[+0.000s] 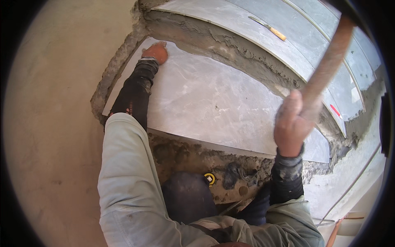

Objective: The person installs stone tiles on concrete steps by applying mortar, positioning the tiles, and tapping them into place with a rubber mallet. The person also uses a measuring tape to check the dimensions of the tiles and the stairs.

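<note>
Left hand (pixel 156 52), fingers unclear, rests at eleven o'clock on the central slab (pixel 205 99), partly hidden by the right hand (pixel 291 125) at three clasping a blurred wooden handle (pixel 329 66), a slim tool (pixel 276 33) at one, a yellow disc (pixel 210 178) at six, the slab marbled pale grey.

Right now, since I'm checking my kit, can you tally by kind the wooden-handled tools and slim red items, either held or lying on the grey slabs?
Wooden-handled tools: 2 (one in the right hand, one lying loose)
Slim red item: 1
Total: 3
</note>
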Demonstrator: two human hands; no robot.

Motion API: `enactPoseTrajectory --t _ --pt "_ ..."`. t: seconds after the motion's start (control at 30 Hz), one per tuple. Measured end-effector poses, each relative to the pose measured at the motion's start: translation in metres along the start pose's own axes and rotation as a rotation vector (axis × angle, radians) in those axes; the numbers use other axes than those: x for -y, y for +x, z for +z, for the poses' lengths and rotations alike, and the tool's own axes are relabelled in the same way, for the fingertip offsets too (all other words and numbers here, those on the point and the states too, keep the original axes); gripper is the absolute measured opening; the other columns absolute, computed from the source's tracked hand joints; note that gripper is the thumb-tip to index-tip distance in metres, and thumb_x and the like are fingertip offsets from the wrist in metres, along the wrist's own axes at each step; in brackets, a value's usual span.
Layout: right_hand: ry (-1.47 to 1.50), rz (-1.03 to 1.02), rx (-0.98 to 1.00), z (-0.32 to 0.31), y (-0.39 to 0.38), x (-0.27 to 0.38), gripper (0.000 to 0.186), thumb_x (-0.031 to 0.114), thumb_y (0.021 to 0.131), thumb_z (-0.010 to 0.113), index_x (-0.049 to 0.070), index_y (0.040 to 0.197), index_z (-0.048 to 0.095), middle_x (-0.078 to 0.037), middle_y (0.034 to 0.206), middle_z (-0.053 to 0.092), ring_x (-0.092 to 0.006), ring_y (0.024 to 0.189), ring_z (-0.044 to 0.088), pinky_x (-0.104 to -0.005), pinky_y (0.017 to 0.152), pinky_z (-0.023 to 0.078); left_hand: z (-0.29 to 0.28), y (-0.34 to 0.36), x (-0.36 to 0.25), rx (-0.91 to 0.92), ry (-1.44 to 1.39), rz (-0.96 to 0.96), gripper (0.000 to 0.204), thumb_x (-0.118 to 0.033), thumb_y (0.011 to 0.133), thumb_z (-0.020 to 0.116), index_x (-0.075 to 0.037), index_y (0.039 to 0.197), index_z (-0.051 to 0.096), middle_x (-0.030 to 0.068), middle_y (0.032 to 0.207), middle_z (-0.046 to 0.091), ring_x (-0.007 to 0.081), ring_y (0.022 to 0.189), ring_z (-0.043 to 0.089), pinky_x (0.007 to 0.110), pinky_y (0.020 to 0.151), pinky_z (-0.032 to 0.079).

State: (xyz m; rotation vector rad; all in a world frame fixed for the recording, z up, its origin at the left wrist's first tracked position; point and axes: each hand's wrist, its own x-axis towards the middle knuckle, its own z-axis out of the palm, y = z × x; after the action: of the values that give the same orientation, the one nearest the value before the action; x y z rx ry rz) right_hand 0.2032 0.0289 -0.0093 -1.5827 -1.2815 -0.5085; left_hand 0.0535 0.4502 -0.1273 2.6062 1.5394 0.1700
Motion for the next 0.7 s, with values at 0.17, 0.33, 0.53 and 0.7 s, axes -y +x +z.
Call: enactPoseTrajectory --t 0.17,0.33,0.53,0.7 --pt "-0.26 0.385 0.736 0.027 -0.037 -0.041 0.028 0.021 0.098 0.054 -0.004 0.109 0.049 -0.024 0.069 0.064 -0.0383 0.063 0.066 -0.0474 0.053 0.049 0.003 0.004 0.0 -0.007 -0.019 0.01 0.052 -0.029 0.101 0.034 -0.022 0.152 0.037 0.0003 0.161 0.031 0.0253 0.147 0.032 0.061 0.118 0.022" --pt "-0.271 -0.139 -0.042 -0.023 0.013 0.008 0.021 0.016 0.099 0.053 -0.002 0.109 0.056 -0.012 0.072 0.054 -0.0267 0.057 0.051 -0.0408 0.053 0.044 -0.003 0.004 0.007 0.002 0.003 -0.033 0.051 -0.028 0.101 0.034 -0.021 0.152 0.038 0.0012 0.16 0.033 0.0261 0.146 0.034 0.062 0.117 0.023" --pt "-0.394 0.214 0.716 0.005 -0.05 -0.059 0.018 0.013 0.1 0.05 0.0 0.107 0.059 -0.007 0.074 0.051 -0.0196 0.059 0.048 -0.0363 0.051 0.04 0.008 0.017 -0.002 -0.032 -0.009 0.032 0.05 -0.029 0.102 0.034 -0.022 0.151 0.039 0.0019 0.16 0.033 0.0257 0.146 0.033 0.063 0.117 0.023" --pt "-0.04 0.132 0.222 -0.04 0.015 0.007 0.022 0.021 0.1 0.056 0.0 0.099 0.05 -0.006 0.066 0.049 -0.0192 0.049 0.047 -0.037 0.046 0.041 -0.005 0.0 0.001 0.079 0.001 -0.082 0.05 -0.03 0.102 0.035 -0.023 0.151 0.039 0.0017 0.162 0.03 0.0258 0.148 0.031 0.063 0.118 0.021"
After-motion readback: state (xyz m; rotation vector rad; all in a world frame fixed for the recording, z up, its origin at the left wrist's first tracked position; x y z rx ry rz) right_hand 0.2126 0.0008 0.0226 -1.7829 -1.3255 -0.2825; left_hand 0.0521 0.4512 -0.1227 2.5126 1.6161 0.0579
